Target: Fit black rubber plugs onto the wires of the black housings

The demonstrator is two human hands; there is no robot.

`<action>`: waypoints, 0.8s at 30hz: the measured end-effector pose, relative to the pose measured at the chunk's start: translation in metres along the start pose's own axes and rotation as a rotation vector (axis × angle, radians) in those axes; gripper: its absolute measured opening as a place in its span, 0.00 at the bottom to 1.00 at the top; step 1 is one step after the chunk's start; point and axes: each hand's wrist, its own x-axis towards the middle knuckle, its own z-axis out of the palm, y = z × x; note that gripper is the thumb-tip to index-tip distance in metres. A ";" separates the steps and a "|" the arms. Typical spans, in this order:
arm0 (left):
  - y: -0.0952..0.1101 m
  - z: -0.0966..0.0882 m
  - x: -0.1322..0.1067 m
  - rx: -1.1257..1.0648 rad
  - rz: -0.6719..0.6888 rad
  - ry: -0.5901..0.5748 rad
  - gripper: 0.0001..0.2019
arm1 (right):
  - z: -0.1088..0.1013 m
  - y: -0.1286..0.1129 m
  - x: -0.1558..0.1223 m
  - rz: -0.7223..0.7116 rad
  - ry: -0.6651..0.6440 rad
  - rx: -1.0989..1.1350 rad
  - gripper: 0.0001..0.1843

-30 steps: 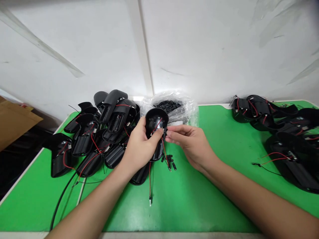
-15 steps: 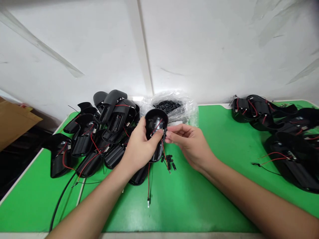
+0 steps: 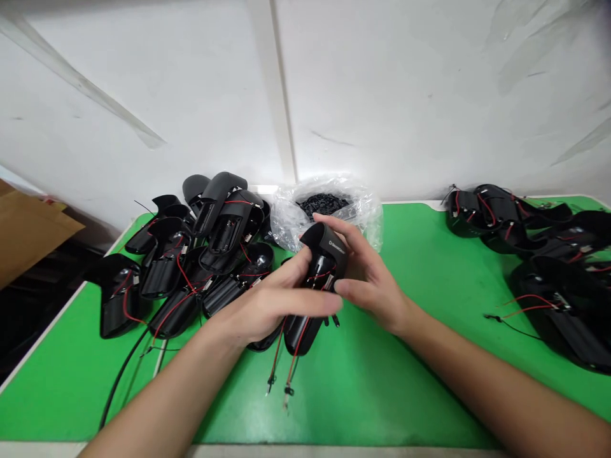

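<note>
A black plastic housing [image 3: 337,254] with a curved hood, small pale lettering and red wires is held in front of me, tilted with its hood to the back. My left hand [image 3: 260,305] grips it from the left, one digit stretched across its lower part and another against the hood's side. My right hand [image 3: 375,280] is curled round the hood's right side, fingers at the back and thumb on the near edge. Two red leads with small metal ends [image 3: 286,391] hang toward the front. A few small black pieces [image 3: 336,320] show on the green table beside the housing.
Several similar black housings [image 3: 165,273] with red wires are piled at the left. More housings [image 3: 563,312] lie at the right. A clear plastic bag [image 3: 286,219] full of small black parts stands by the white wall. A black cable [image 3: 117,381] crosses the front left.
The housing has turned and tilted, and its lettered outer hood shows now. My right hand has gone from a pinch at its edge to a wrap round the hood.
</note>
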 end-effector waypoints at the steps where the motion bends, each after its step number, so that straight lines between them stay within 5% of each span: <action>1: -0.001 0.000 0.000 0.073 0.002 -0.015 0.32 | 0.000 -0.001 -0.001 -0.003 -0.022 -0.002 0.39; 12: -0.002 0.004 0.005 0.353 0.073 -0.013 0.29 | -0.002 0.011 0.001 -0.028 -0.097 0.215 0.41; 24: -0.002 0.004 0.007 0.277 0.081 -0.080 0.23 | 0.003 0.006 -0.006 -0.001 -0.101 0.191 0.40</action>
